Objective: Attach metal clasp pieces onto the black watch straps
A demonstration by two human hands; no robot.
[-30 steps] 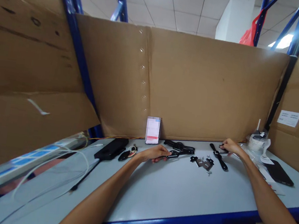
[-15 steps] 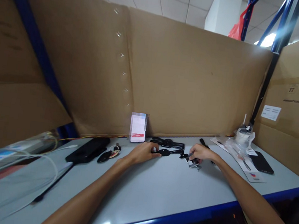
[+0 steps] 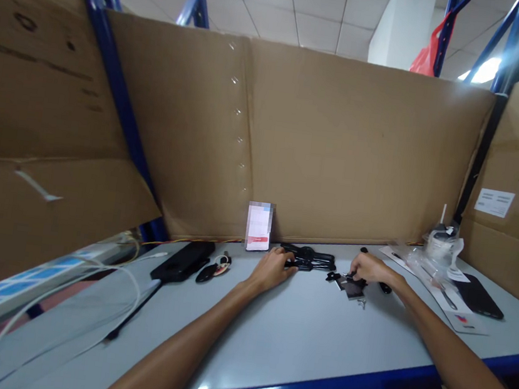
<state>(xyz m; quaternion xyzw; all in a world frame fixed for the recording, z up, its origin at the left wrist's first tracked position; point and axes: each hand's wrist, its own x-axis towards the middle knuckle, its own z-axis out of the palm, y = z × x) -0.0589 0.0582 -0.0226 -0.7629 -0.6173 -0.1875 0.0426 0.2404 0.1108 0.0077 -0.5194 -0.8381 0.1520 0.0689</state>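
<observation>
Two long glossy black tool bodies, each with a wide middle and a handle at both ends, lie side by side at the back of the table; they resemble spokeshave bodies. My left hand [image 3: 275,267] has its fingers closed on the left end of the nearer black tool body [image 3: 317,266]. Farther back lies the other black tool body [image 3: 311,253]. To the right, my right hand [image 3: 367,269] pinches at a cluster of small dark and silvery metal parts [image 3: 353,288]; which piece its fingertips hold is hidden. A small silvery screw-like piece [image 3: 361,303] lies just in front.
A phone [image 3: 259,227] leans on the cardboard wall [image 3: 340,154]. On the left are keys [image 3: 215,269], a black case [image 3: 184,261] and white cables [image 3: 135,280]. Rightward lie a black-handled tool [image 3: 385,288], plastic packaging [image 3: 437,286], a dark phone [image 3: 478,296] and a wrapped cup [image 3: 441,245].
My left hand has pushed the nearer black tool body back against the other one. My right hand stays at the metal parts, which now lie more spread out. The whole view has swung left.
</observation>
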